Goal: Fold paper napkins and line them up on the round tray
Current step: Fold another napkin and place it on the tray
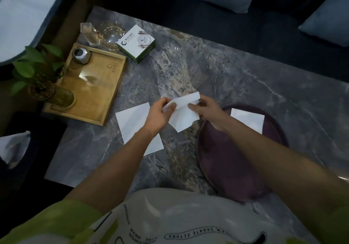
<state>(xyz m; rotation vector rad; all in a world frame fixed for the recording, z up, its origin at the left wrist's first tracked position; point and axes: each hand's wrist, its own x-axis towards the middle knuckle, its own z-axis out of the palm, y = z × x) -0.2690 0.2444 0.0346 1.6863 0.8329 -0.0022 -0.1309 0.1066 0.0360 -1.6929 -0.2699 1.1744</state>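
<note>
A white paper napkin (pixel 184 114) hangs in the air above the grey marble table, partly folded and creased. My left hand (pixel 160 113) pinches its left upper edge and my right hand (pixel 206 111) pinches its right side. Flat white napkins (pixel 130 125) lie on the table under my left wrist. The round purple tray (pixel 226 160) sits at the right, partly under my right forearm. One folded napkin (pixel 249 120) rests on the tray's far edge.
A wooden tray (pixel 98 91) with a metal jar (pixel 81 55) and a potted plant (pixel 40 77) stands at the left. Behind it are a glass ashtray (pixel 111 35) and a white-green box (pixel 137 42). Sofa cushions line the far side.
</note>
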